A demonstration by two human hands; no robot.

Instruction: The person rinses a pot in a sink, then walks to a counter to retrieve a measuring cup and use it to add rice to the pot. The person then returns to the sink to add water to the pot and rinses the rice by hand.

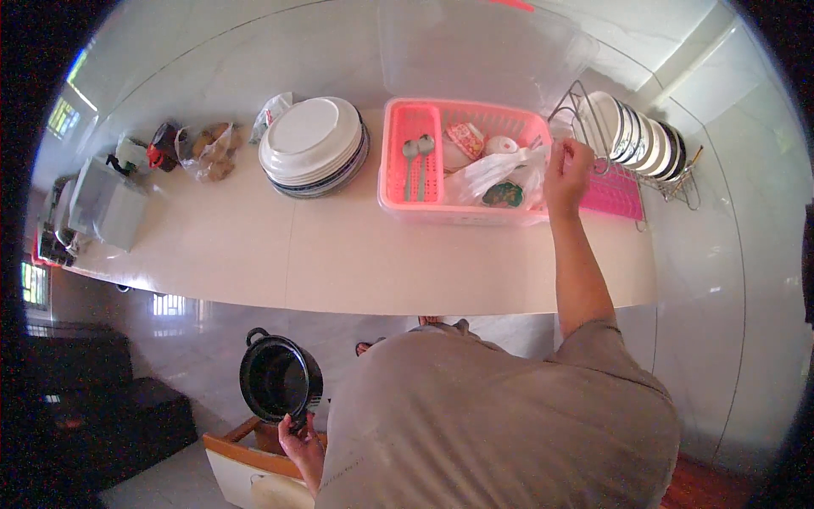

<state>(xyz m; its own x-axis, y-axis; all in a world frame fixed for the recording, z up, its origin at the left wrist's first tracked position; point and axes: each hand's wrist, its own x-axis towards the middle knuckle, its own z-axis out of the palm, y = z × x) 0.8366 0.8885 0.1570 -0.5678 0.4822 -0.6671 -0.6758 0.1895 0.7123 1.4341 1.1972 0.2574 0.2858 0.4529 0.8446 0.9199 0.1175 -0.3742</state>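
My left hand [301, 440] grips one loop handle of a black two-handled pot [280, 378], held low at my left side with its dark inside facing up. Over the counter, my right hand [570, 167] has its fingers pinched on the gathered top of a white plastic bag [486, 172]. That bag lies in a pink plastic basket [464, 210], partly covering a green patterned item [503, 195]. Also in the basket are a red-and-white patterned bowl [465, 140], a small white cup or bowl [501, 145] and two metal spoons [417, 162] in the left compartment.
Stacked plates [311, 137] stand left of the basket. A wire dish rack [591, 127] holds upright plates [636, 137] at right, above a pink tray [612, 194]. Farther left are a bag of brown items [213, 149] and a clear container [108, 200]. A wooden-edged cabinet or drawer [254, 467] sits below the pot.
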